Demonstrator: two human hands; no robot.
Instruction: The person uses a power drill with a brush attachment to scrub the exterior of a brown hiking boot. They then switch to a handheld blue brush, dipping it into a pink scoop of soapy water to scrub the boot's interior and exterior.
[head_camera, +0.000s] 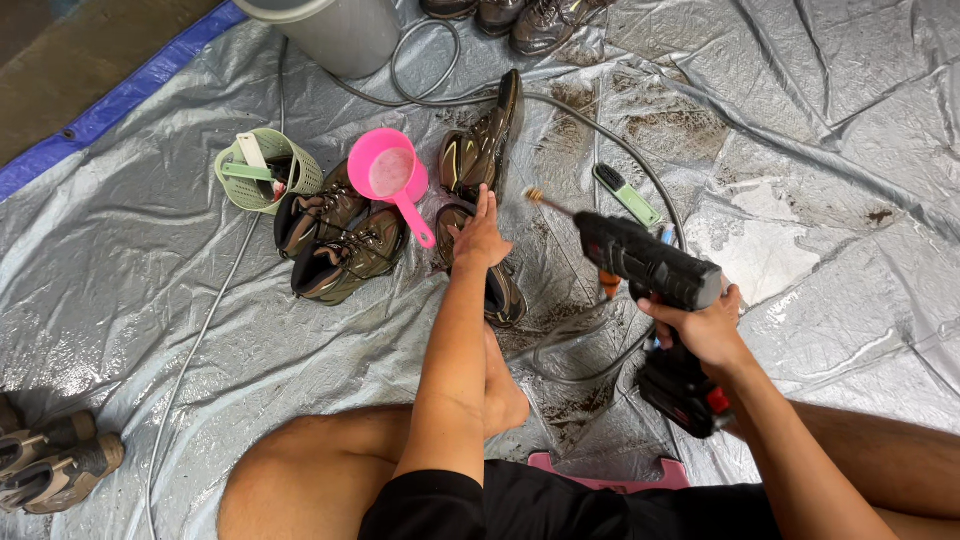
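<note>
Boot (497, 285) under left hand (480, 238) (fingers flat), spray gun (648, 262) in right hand (705, 330).

The tarp (150, 290) is silver-grey with a blue edge and dark mud smears, and the boots (345, 250) on it are brown and olive with dark laces. The scoop (390, 175) is bright pink, the small basket (265, 170) pale green, and the bucket (335, 30) grey. The spray gun (650, 265) is black with a brass tip and a red patch low on its battery, the brush (625, 195) is green and black, and the stool (600, 475) is pink.
</note>
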